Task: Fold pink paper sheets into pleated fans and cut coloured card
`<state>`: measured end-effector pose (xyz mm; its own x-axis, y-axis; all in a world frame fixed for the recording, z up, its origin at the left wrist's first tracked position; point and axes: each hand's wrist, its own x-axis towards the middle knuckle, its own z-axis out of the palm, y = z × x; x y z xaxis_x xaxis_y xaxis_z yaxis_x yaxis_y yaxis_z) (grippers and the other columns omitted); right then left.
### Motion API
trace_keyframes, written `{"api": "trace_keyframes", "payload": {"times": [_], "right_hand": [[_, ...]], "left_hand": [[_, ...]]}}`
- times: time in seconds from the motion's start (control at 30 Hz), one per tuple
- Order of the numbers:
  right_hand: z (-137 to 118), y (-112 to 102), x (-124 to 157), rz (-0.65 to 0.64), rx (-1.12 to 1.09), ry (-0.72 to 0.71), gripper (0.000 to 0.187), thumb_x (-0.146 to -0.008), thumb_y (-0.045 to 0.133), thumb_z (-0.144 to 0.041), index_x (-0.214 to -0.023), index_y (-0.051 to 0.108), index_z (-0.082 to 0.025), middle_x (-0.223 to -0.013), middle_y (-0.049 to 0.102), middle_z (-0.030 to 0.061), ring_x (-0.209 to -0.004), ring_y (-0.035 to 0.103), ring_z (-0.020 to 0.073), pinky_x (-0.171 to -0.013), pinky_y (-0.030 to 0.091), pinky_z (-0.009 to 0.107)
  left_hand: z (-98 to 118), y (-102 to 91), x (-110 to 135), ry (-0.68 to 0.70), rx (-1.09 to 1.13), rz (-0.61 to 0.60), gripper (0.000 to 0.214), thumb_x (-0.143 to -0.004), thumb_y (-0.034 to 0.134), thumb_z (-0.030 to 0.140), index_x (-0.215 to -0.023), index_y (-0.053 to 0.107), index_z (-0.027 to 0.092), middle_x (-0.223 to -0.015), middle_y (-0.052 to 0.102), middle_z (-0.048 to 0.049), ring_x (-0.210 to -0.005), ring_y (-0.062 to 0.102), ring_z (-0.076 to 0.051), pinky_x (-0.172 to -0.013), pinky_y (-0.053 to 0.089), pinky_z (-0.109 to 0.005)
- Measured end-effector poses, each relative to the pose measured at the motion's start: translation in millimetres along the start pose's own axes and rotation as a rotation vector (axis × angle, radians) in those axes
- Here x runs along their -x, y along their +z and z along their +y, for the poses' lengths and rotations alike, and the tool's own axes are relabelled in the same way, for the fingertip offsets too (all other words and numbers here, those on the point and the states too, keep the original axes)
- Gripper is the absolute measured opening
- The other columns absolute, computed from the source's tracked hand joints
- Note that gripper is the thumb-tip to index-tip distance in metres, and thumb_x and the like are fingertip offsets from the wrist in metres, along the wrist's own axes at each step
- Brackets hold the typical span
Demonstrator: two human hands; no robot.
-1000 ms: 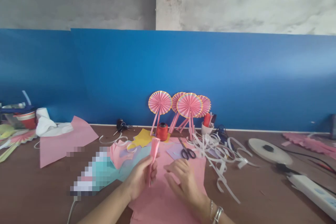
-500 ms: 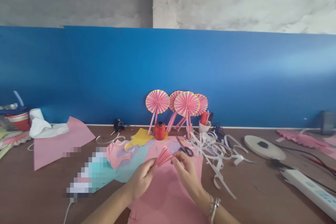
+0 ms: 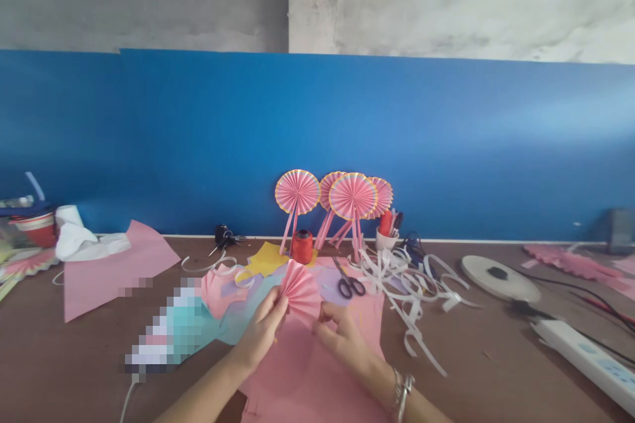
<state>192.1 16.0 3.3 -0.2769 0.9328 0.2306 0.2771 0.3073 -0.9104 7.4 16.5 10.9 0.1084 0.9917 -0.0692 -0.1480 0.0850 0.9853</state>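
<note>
A pleated pink paper fan [image 3: 299, 289] is spread open between both hands, above a flat pink sheet [image 3: 317, 370] on the brown table. My left hand [image 3: 262, 330] pinches the fan's left edge. My right hand [image 3: 342, 337], with bracelets at the wrist, pinches its lower right edge. Black-handled scissors [image 3: 349, 285] lie just beyond the right hand. Finished round pink fans on sticks [image 3: 332, 201] lean against the blue wall behind.
A red thread spool [image 3: 301, 246], yellow paper [image 3: 268, 258], curled white paper strips [image 3: 411, 281] and a cup of pens [image 3: 385, 232] sit at the back. A round white base [image 3: 499, 279] and power strip [image 3: 585, 360] lie right. Another pink sheet [image 3: 106, 271] lies left.
The folded pink strip, first held upright in my left hand, was taken by both hands and fanned out into a wide half-circle.
</note>
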Motion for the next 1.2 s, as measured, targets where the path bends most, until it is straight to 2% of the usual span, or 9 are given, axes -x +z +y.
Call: {"api": "trace_keyframes", "payload": {"times": [0.1, 0.3, 0.57, 0.73, 0.8, 0.9, 1.0, 1.1, 1.2], "right_hand": [[-0.3, 1.8, 1.6, -0.033, -0.005, 0.006, 0.012, -0.071, 0.049, -0.022, -0.060, 0.047, -0.018, -0.060, 0.047, -0.0040, -0.061, 0.044, 0.0113, -0.058, 0.036, 0.022], [0.0, 2.9, 3.3, -0.060, 0.020, 0.055, 0.012, -0.071, 0.051, -0.021, -0.061, 0.049, -0.017, -0.060, 0.046, -0.0039, -0.058, 0.041, 0.0102, -0.054, 0.032, 0.021], [1.0, 5.3, 4.7, -0.082, 0.082, 0.063, 0.009, -0.072, 0.053, -0.018, -0.063, 0.054, -0.015, -0.061, 0.051, -0.0023, -0.061, 0.045, 0.0117, -0.056, 0.032, 0.022], [-1.5, 3.6, 2.4, -0.054, 0.056, 0.034, 0.016, -0.076, 0.052, -0.023, -0.062, 0.053, -0.016, -0.060, 0.051, -0.0022, -0.060, 0.045, 0.0114, -0.057, 0.034, 0.023], [-3.6, 0.8, 1.8, -0.004, -0.011, -0.017, 0.020, -0.082, 0.049, -0.030, -0.070, 0.057, -0.017, -0.064, 0.054, -0.0010, -0.063, 0.048, 0.0126, -0.060, 0.037, 0.024], [-6.2, -3.3, 2.9, 0.091, -0.109, -0.040, 0.031, -0.088, 0.043, -0.043, -0.098, 0.058, -0.018, -0.071, 0.058, 0.0007, -0.069, 0.053, 0.0151, -0.067, 0.041, 0.026], [-4.8, -4.0, 3.6, 0.137, -0.103, -0.021, 0.037, -0.089, 0.042, -0.045, -0.112, 0.054, -0.019, -0.072, 0.060, 0.0011, -0.070, 0.055, 0.0160, -0.068, 0.042, 0.028], [0.9, -1.3, 1.6, 0.156, -0.029, 0.003, 0.035, -0.087, 0.047, -0.045, -0.108, 0.057, -0.019, -0.070, 0.060, 0.0012, -0.067, 0.055, 0.0159, -0.063, 0.042, 0.028], [5.6, 2.5, 0.3, 0.084, 0.080, -0.007, 0.030, -0.085, 0.051, -0.043, -0.098, 0.063, -0.019, -0.077, 0.063, 0.0027, -0.066, 0.056, 0.0157, -0.059, 0.044, 0.027]], "left_hand": [[1.4, 2.0, 0.6, 0.039, -0.047, -0.060, 0.033, -0.078, 0.058, 0.053, -0.069, 0.050, 0.021, -0.050, 0.037, 0.0077, -0.046, 0.031, -0.009, -0.044, 0.025, -0.019], [-1.6, 7.3, 0.5, 0.045, 0.030, -0.031, 0.039, -0.078, 0.055, 0.057, -0.069, 0.042, 0.022, -0.052, 0.038, 0.0081, -0.045, 0.032, -0.008, -0.044, 0.028, -0.018], [-2.9, 15.0, 0.3, -0.066, 0.254, -0.046, 0.038, -0.073, 0.062, 0.052, -0.072, 0.038, 0.023, -0.051, 0.038, 0.0094, -0.044, 0.034, -0.007, -0.041, 0.028, -0.018], [1.1, 13.4, -0.1, -0.090, 0.267, -0.066, 0.030, -0.071, 0.063, 0.044, -0.076, 0.042, 0.023, -0.053, 0.041, 0.0083, -0.045, 0.037, -0.008, -0.042, 0.028, -0.019], [2.5, 10.9, -0.9, -0.069, 0.246, -0.084, 0.025, -0.066, 0.065, 0.033, -0.077, 0.046, 0.021, -0.055, 0.043, 0.0073, -0.047, 0.040, -0.009, -0.044, 0.030, -0.020], [2.6, 7.4, -3.1, -0.073, 0.209, -0.100, 0.023, -0.060, 0.067, 0.024, -0.078, 0.053, 0.018, -0.055, 0.043, 0.0069, -0.049, 0.040, -0.008, -0.046, 0.031, -0.021], [1.1, 5.5, -5.1, -0.160, 0.214, -0.085, 0.025, -0.068, 0.066, 0.035, -0.081, 0.056, 0.017, -0.054, 0.044, 0.0065, -0.047, 0.038, -0.007, -0.044, 0.028, -0.019], [1.1, 5.5, -4.1, -0.246, 0.256, -0.105, 0.031, -0.075, 0.061, 0.042, -0.095, 0.056, 0.019, -0.066, 0.055, 0.0039, -0.046, 0.040, -0.006, -0.040, 0.025, -0.019], [3.5, 7.3, -0.4, -0.287, 0.281, -0.178, 0.030, -0.078, 0.059, 0.043, -0.095, 0.056, 0.018, -0.070, 0.059, 0.0022, -0.044, 0.042, -0.006, -0.039, 0.026, -0.019]]}}
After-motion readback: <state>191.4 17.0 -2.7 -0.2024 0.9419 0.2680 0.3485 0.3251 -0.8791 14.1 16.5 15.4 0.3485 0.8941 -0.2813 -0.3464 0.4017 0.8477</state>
